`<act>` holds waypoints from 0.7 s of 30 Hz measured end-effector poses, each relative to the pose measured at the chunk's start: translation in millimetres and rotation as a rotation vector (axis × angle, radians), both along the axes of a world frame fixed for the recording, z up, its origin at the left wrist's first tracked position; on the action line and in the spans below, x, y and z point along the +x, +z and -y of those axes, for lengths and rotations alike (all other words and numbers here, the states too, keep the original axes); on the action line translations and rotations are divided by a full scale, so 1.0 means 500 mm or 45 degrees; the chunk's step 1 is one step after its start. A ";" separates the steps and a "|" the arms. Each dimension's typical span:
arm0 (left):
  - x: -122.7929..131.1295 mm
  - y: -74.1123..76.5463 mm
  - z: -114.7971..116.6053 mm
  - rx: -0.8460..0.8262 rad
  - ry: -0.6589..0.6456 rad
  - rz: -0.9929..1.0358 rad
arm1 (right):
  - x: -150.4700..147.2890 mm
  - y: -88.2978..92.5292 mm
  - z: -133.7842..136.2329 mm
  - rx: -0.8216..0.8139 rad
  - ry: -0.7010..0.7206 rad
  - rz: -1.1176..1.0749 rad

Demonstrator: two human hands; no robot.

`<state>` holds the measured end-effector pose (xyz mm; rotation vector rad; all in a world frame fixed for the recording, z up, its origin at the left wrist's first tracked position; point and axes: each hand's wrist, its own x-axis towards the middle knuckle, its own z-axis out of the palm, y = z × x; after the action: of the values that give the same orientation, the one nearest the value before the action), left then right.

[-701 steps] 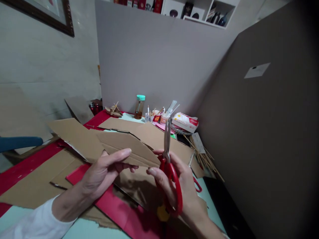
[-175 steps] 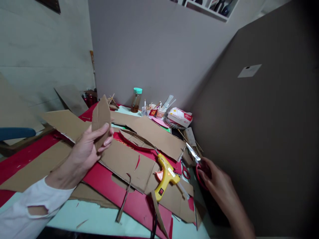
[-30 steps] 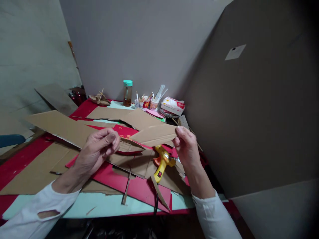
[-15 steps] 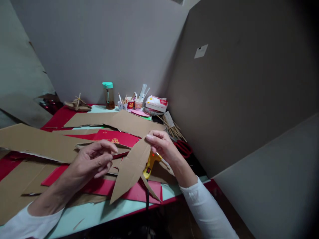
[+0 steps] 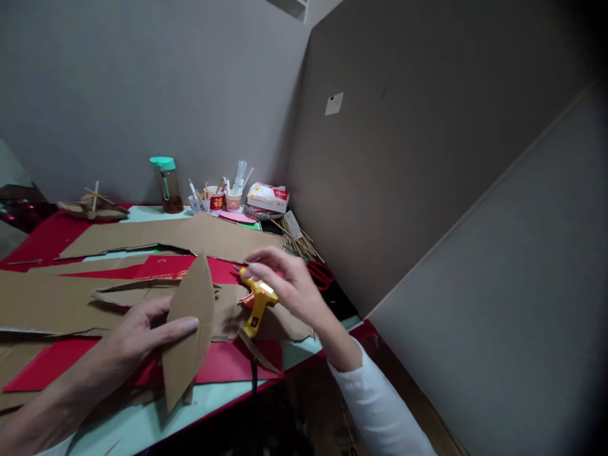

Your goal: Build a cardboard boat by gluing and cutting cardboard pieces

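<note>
My left hand (image 5: pixel 147 332) pinches a leaf-shaped piece of brown cardboard (image 5: pixel 192 329), thumb on its face and fingers behind. The piece stands nearly upright, pointed at top and bottom. Over a yellow hot glue gun (image 5: pixel 259 310) hovers my right hand (image 5: pixel 285 278), fingers curved and apart, partly covering the gun's rear. Whether the fingertips touch the gun I cannot tell. A red light shows on its handle. A narrow curved cardboard strip (image 5: pixel 260 353) lies by the handle. Behind my left hand is a boat-like folded cardboard piece (image 5: pixel 137 291).
Large cardboard sheets (image 5: pixel 228 235) and red card (image 5: pixel 237 361) cover much of the table. Along the back stand a bottle (image 5: pixel 167 190), cups of sticks and pens (image 5: pixel 216 199), and a tissue pack (image 5: pixel 268 197). Wooden sticks (image 5: pixel 301 237) and red-handled scissors (image 5: pixel 320 275) lie right, near a wall.
The leaf-shaped cardboard has passed from my right hand to my left. My right hand has moved over the glue gun, which now sits more upright. The view has swung right.
</note>
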<state>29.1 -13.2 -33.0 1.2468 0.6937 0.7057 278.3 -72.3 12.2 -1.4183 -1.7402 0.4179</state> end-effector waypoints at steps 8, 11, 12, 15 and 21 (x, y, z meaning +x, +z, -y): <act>0.023 0.043 0.003 -0.124 0.287 0.253 | 0.201 -0.093 0.031 -0.209 -0.550 0.651; 0.032 0.062 0.004 -0.125 0.366 0.301 | 0.228 -0.122 0.021 -0.279 -0.544 0.801; 0.034 0.068 0.004 -0.121 0.386 0.311 | 0.233 -0.126 0.017 -0.290 -0.538 0.834; 0.039 0.087 0.002 -0.101 0.409 0.332 | 0.244 -0.128 0.005 -0.317 -0.535 0.880; 0.056 0.116 -0.013 -0.041 0.418 0.383 | 0.254 -0.130 -0.005 -0.304 -0.559 0.738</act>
<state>57.0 -6.5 25.1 0.9775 0.6618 1.1230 405.2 -70.0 -53.0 -2.1940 -1.7721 -0.0397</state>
